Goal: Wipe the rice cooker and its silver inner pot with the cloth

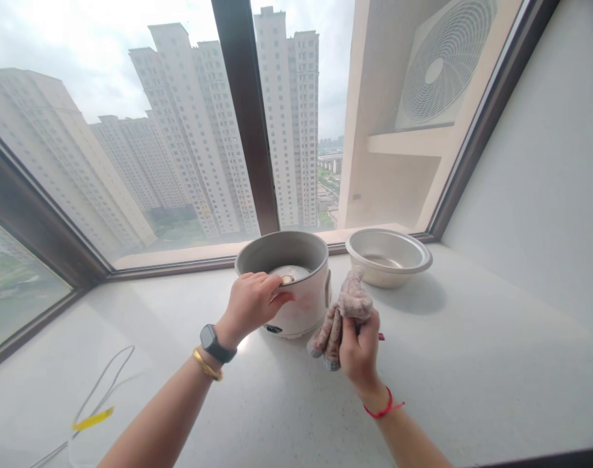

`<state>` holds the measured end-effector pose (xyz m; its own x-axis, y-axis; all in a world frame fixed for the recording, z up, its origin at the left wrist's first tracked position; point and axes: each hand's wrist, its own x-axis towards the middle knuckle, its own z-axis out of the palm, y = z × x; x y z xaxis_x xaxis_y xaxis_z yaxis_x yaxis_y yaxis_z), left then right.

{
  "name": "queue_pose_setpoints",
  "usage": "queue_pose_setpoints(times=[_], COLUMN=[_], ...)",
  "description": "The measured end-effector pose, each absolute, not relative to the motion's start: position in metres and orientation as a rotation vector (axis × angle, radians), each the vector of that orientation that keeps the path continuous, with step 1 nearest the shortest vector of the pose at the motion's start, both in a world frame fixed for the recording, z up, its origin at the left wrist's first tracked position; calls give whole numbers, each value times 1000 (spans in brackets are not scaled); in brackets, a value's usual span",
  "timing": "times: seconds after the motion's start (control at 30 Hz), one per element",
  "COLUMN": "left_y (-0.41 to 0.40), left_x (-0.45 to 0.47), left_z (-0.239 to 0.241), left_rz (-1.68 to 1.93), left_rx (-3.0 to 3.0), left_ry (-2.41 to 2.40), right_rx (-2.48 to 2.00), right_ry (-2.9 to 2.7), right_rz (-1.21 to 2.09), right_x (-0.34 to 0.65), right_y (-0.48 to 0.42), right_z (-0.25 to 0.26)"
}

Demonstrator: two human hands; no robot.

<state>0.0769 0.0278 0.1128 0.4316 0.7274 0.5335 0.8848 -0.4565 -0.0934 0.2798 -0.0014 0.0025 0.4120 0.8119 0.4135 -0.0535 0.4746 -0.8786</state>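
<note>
My left hand (252,299) grips the near rim of a white rice cooker body (303,309), fingers over the edge and thumb outside. The cooker is lidless, and a round metal heating plate (300,272) shows at its bottom. A dark socket (274,329) sits low on its near side. My right hand (361,348) is closed round a bunched, mottled pinkish-grey cloth (355,299), just right of the cooker. Behind that hand stands a silver inner pot (389,276), upright; its visible inside holds nothing.
The white sill (462,377) carries everything. At the left lies a thin grey cord (94,390) with a yellow tag (94,419). Dark-framed window panes (257,130) rise behind the cooker and pot. A white wall (530,195) bounds the right side.
</note>
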Motion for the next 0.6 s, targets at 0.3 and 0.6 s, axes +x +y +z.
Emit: queue_pose_setpoints(times=[0.3,0.6], left_y=[17,7], left_x=[88,73], left_z=[138,129], left_rz=[-972,-1303], left_rx=[-2093,-2078], left_ry=[-1932,-1862], right_rx=[-907,-852], right_ry=[-1567,-1721], right_rz=[-67,-179], right_x=[233,236], right_y=[19,11], right_z=[49,32])
